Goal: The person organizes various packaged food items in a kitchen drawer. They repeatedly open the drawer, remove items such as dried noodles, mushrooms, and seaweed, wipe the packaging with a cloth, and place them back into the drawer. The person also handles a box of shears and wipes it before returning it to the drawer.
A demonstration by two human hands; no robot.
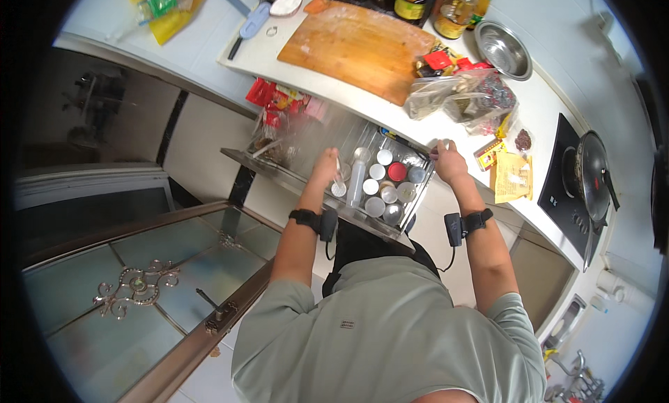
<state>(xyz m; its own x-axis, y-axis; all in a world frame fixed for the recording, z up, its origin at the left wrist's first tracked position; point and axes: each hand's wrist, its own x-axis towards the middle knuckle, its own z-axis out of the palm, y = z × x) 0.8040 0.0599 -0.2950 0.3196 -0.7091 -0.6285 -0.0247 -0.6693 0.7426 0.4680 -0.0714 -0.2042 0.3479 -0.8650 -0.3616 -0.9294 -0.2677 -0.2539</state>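
An open drawer [313, 136] lies before me, its right part filled with several lidded jars [377, 171]. My left hand [325, 167] is over the middle of the drawer, fingers curled against a slim clear container [340, 179]. Beside it a long translucent cylinder [356, 181] lies lengthwise. One jar has a red lid [397, 171]; most others have white or grey ones. My right hand [449, 161] is at the counter's front edge, just past the drawer's right side. Its fingers are bent close together, and whether they pinch something small is unclear.
On the counter are a wooden cutting board [360, 45], plastic food bags [465, 97], a metal bowl [503, 50] and a yellow packet [512, 177]. A lidded pan [596, 175] stands on the black cooktop at right. A glass-panelled door [151, 283] stands at left.
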